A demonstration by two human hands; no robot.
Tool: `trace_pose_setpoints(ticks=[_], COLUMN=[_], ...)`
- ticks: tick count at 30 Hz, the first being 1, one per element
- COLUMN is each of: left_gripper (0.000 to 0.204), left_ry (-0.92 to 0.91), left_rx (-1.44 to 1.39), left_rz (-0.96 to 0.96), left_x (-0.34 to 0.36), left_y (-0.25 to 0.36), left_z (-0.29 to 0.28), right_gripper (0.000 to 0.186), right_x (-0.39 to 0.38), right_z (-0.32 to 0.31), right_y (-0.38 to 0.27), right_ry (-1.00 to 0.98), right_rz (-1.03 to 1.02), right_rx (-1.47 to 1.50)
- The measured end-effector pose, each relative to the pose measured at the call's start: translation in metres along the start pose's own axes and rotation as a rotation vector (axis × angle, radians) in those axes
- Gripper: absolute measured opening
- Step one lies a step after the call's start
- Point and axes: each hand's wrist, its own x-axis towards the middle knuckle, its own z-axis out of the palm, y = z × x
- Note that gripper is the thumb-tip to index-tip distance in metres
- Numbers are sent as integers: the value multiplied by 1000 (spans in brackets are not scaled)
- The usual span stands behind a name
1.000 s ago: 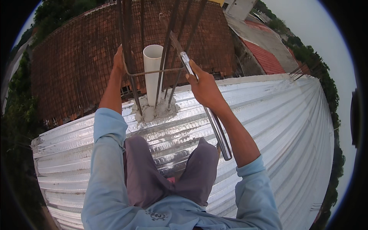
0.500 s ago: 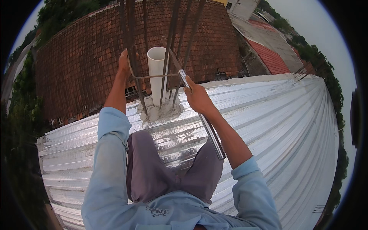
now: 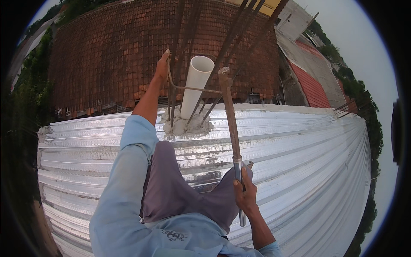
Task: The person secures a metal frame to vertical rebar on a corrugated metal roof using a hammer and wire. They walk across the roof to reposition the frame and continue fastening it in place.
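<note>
My left hand [image 3: 162, 64] is closed on a bent steel stirrup [image 3: 201, 90] at the left side of upright rebars [image 3: 222, 53]. The rebars and a white plastic pipe [image 3: 193, 88] rise from a lump of rough cement [image 3: 179, 127]. In my right hand [image 3: 245, 192] is the chrome tube end of a long steel bar tool [image 3: 231, 124], held low by my right thigh. Its rusty upper end, with a knobbed head, stands just right of the stirrup; I cannot tell whether they touch.
I am crouched on shiny corrugated metal sheeting [image 3: 308, 162]. Beyond its far edge lie a brown tiled roof [image 3: 98, 64], a red roof [image 3: 306, 85] and a grey building [image 3: 295, 21]. More rebar stubs [image 3: 346, 107] stick up at the right edge, with trees around.
My right hand and the tool have moved down toward my lap, and the tool now stands more upright. My left hand is still up at the rebars; the view has shifted slightly.
</note>
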Motion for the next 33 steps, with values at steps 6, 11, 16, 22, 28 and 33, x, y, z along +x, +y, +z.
trace_pose_setpoints(ticks=[6,11,16,22,28,33], left_gripper=[77,85,110,89,81,73], left_ry=[-37,57,-70,-208,-74,166], left_rx=[-92,61,-44,-198,-60,38], left_rz=[28,102,105,-44,57,1], left_x=[12,-5,-14,10,2,-3], left_y=[-23,-15,-7,-13,-21,-14], left_z=[-38,-11,-21,-36,-33,-17], right_gripper=[54,59,58,56,55,55], right_x=[67,136,198,231,234,229], right_z=[33,61,54,81,66,94], right_y=[-79,-92,-127,-111,-125,-100], right_ry=[-86,-60,3,-233,-298,-124], right_rz=[35,145,47,141,254,47], right_rx=[165,254,308,25,28,50])
